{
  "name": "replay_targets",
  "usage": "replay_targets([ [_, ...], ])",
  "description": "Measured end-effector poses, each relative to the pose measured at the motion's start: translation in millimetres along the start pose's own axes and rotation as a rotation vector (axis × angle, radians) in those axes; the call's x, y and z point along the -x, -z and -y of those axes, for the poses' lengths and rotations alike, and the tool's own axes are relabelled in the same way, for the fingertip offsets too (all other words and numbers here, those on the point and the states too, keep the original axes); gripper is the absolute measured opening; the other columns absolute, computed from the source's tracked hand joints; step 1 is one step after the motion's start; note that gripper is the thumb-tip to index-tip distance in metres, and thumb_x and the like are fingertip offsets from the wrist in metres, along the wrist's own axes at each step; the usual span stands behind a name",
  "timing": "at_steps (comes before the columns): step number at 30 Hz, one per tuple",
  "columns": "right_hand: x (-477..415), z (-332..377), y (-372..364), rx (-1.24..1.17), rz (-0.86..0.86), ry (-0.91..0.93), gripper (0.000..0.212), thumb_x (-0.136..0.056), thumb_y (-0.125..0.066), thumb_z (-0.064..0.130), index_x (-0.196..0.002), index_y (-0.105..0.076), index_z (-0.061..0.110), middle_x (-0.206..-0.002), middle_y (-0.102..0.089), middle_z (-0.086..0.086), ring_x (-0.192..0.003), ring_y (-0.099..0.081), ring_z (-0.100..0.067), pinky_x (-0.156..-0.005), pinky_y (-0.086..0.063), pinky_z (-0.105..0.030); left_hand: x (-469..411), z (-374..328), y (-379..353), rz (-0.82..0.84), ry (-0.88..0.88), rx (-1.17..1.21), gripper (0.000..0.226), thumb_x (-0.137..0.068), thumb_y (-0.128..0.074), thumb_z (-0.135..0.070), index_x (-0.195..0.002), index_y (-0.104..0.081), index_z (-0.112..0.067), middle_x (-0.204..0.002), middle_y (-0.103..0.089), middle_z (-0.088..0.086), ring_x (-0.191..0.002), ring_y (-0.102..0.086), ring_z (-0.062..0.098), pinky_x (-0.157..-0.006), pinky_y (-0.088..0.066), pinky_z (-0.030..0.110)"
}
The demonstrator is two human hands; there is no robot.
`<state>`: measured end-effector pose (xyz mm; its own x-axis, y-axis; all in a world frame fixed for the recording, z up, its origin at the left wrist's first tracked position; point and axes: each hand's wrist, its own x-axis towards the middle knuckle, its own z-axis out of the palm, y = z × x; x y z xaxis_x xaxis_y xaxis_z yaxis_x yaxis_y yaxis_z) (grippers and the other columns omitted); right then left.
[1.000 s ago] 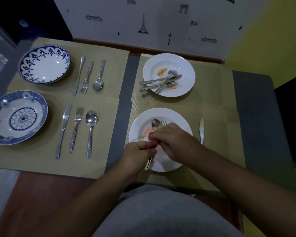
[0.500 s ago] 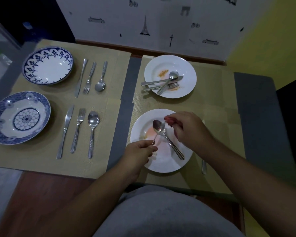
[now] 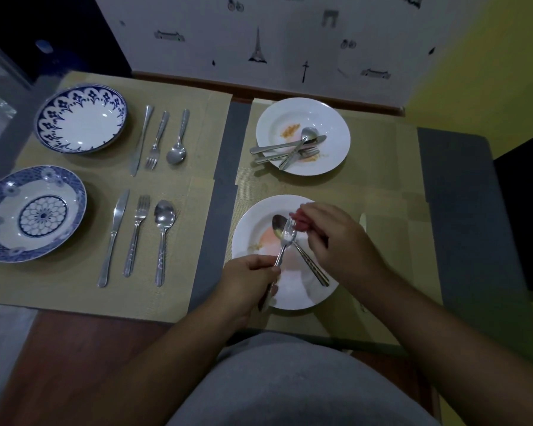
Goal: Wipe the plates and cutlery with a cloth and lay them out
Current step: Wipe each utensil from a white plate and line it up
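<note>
Closed round the handle of a plain steel fork (image 3: 287, 235), the grip of the left hand (image 3: 250, 279) holds it tilted up over the near round white plate (image 3: 243, 236), tines toward the right hand (image 3: 339, 244). That hand's grip pinches a small bunched pink cloth (image 3: 300, 219) right at the tines. Under the fork a steel spoon (image 3: 311, 265) lies slantwise on the smeared plate, and a steel table knife (image 3: 363, 219) shows beside it, mostly hidden by the right hand. Leftward on tan woven placemats (image 3: 74, 296) over the grey bench (image 3: 456, 210) sit a blue medallion plate (image 3: 0, 210) with a near cutlery row (image 3: 137, 235) and, farther back, a blue flower-rimmed plate (image 3: 80, 118) with a far cutlery row (image 3: 157, 139). Farthest, a second white plate (image 3: 333, 124) carries crumbs and crossed cutlery.
</note>
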<state>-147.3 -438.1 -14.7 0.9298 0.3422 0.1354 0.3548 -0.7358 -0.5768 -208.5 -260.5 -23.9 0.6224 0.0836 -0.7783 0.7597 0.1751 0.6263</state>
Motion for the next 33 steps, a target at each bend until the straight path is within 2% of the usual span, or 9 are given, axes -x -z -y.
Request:
replay_targets([
  [3,-10,-2,7,0.009,-0.05,0.0,0.041,-0.085,-0.064,0.0,-0.125,-0.063,0.008,-0.128,-0.06,-0.007,-0.119,-0.055,-0.017,-0.103,-0.041,-0.021,1,-1,1,-0.001,-0.035,-0.039,0.013,-0.091,-0.069,-0.004,-0.097,-0.078,-0.012,-0.084,-0.072,0.011,-0.068,-0.065,0.021,-0.066,-0.06,0.033],
  [6,-12,-3,9,-0.1,-0.047,-0.033,0.041,-0.085,-0.059,-0.003,-0.122,-0.064,0.015,-0.121,-0.063,0.003,-0.112,-0.06,-0.009,-0.098,-0.049,-0.03,5,-4,2,0.035,-0.094,-0.09,0.016,-0.091,-0.068,-0.001,-0.094,-0.078,-0.013,-0.083,-0.075,0.009,-0.069,-0.066,0.02,-0.065,-0.06,0.032],
  [9,-10,-4,11,-0.136,-0.057,-0.065,0.044,-0.085,-0.058,-0.005,-0.122,-0.064,0.017,-0.117,-0.064,0.008,-0.108,-0.06,-0.005,-0.095,-0.051,-0.032,7,-5,0,0.033,-0.085,-0.08,0.017,-0.09,-0.067,0.001,-0.09,-0.077,-0.012,-0.076,-0.073,0.009,-0.064,-0.064,0.02,-0.062,-0.06,0.031],
  [13,11,12,-7,-0.028,0.207,0.201,0.039,-0.081,-0.059,-0.001,-0.115,-0.067,0.016,-0.111,-0.066,0.002,-0.105,-0.055,-0.017,-0.093,-0.045,-0.031,7,-7,-1,0.016,-0.084,-0.063,0.019,-0.089,-0.066,0.005,-0.087,-0.078,-0.01,-0.073,-0.07,0.013,-0.059,-0.063,0.02,-0.053,-0.056,0.026],
  [15,17,11,-15,0.001,0.266,0.26,0.036,-0.08,-0.056,0.0,-0.111,-0.068,0.014,-0.109,-0.068,-0.002,-0.102,-0.057,-0.022,-0.092,-0.046,-0.033,9,-5,-1,0.013,-0.085,-0.055,0.021,-0.088,-0.065,0.008,-0.088,-0.078,-0.008,-0.07,-0.07,0.012,-0.056,-0.062,0.019,-0.051,-0.054,0.024],
  [19,-4,-2,-15,0.009,0.182,0.157,0.034,-0.083,-0.054,0.001,-0.11,-0.069,0.014,-0.102,-0.071,0.001,-0.097,-0.06,-0.022,-0.09,-0.047,-0.037,9,-3,0,0.009,-0.072,-0.05,0.018,-0.089,-0.066,0.006,-0.093,-0.078,-0.007,-0.069,-0.07,0.01,-0.054,-0.061,0.018,-0.05,-0.052,0.022],
  [23,11,11,-11,0.064,0.246,0.237,0.037,-0.088,-0.04,0.018,-0.107,-0.071,0.011,-0.104,-0.071,-0.004,-0.097,-0.06,-0.025,-0.09,-0.049,-0.035,8,-2,1,0.011,-0.114,-0.133,0.018,-0.089,-0.067,0.003,-0.092,-0.08,-0.01,-0.073,-0.075,0.004,-0.061,-0.066,0.016,-0.06,-0.059,0.026],
  [29,-12,-24,-15,0.2,0.227,0.13,0.032,-0.08,-0.055,0.003,-0.105,-0.071,0.014,-0.103,-0.069,-0.002,-0.099,-0.058,-0.027,-0.089,-0.046,-0.039,10,1,-1,0.016,-0.165,-0.219,0.027,-0.089,-0.067,0.001,-0.081,-0.078,-0.022,-0.066,-0.073,-0.006,-0.06,-0.064,0.011,-0.059,-0.055,0.022],
  [33,-21,-34,-7,0.201,0.131,0.012,0.029,-0.087,-0.06,0.004,-0.112,-0.069,0.016,-0.108,-0.068,0.0,-0.103,-0.055,-0.023,-0.091,-0.046,-0.035,10,-2,0,0.023,-0.152,-0.194,0.017,-0.09,-0.068,-0.001,-0.091,-0.08,-0.013,-0.072,-0.075,0.002,-0.062,-0.066,0.014,-0.065,-0.061,0.028],
])
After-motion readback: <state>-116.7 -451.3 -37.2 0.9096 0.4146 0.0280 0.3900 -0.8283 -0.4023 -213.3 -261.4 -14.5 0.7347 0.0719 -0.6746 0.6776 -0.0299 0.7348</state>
